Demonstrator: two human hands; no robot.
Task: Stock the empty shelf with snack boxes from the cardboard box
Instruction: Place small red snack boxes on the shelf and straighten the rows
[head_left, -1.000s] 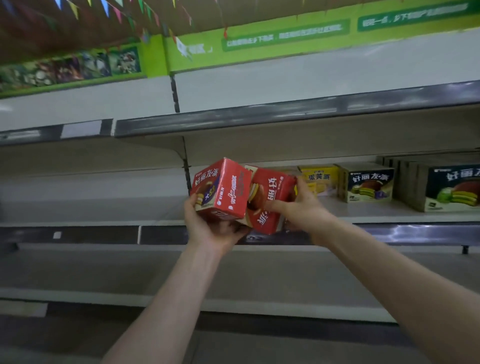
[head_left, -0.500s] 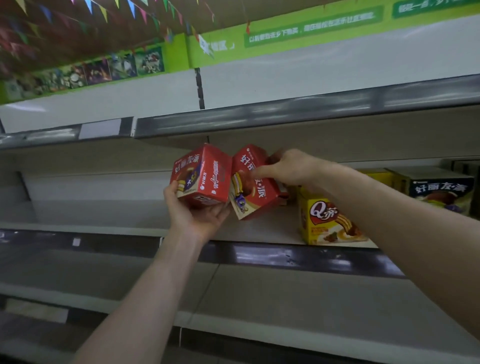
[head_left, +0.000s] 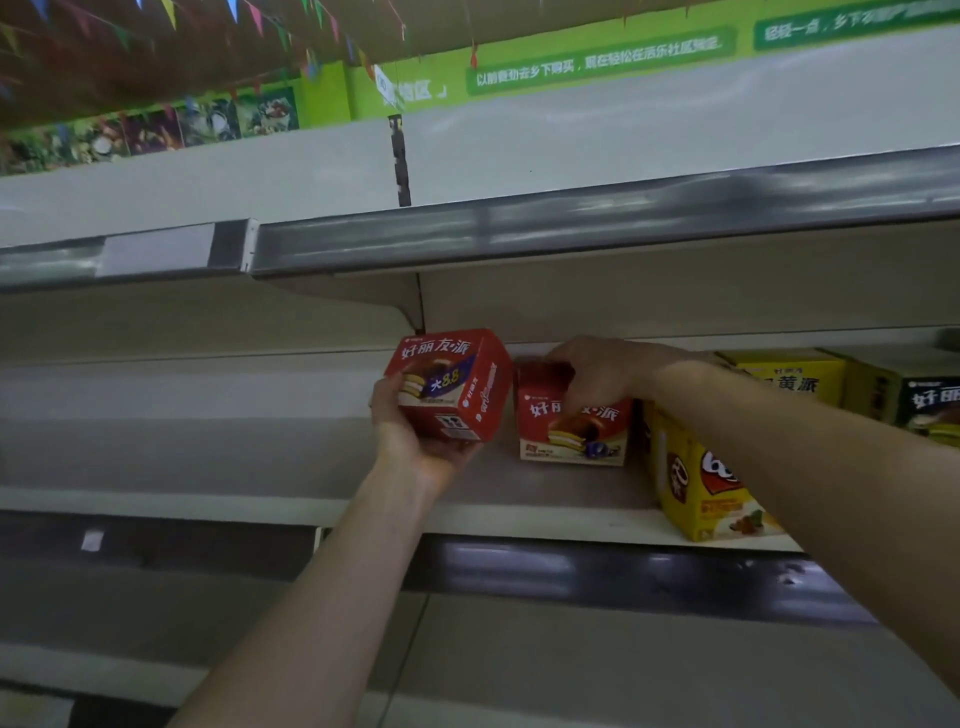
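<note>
My left hand (head_left: 410, 441) holds a red snack box (head_left: 449, 384) from below, tilted, in the air in front of the middle shelf (head_left: 218, 501). A second red snack box (head_left: 576, 431) stands upright on that shelf just to the right. My right hand (head_left: 597, 374) grips it from above, fingers curled over its top and front. To its right a yellow snack box (head_left: 696, 488) stands at the shelf's front edge. The cardboard box is out of view.
Behind my right forearm stand another yellow box (head_left: 789, 376) and a dark box (head_left: 930, 402) on the same shelf. The shelf's left stretch holds nothing. An upper shelf edge (head_left: 571, 228) overhangs close above; a lower shelf (head_left: 571, 639) lies below.
My right hand has carried its red box back onto the shelf and stood it upright beside the yellow box. My left hand has turned its box front-up. The view shifted left and closer.
</note>
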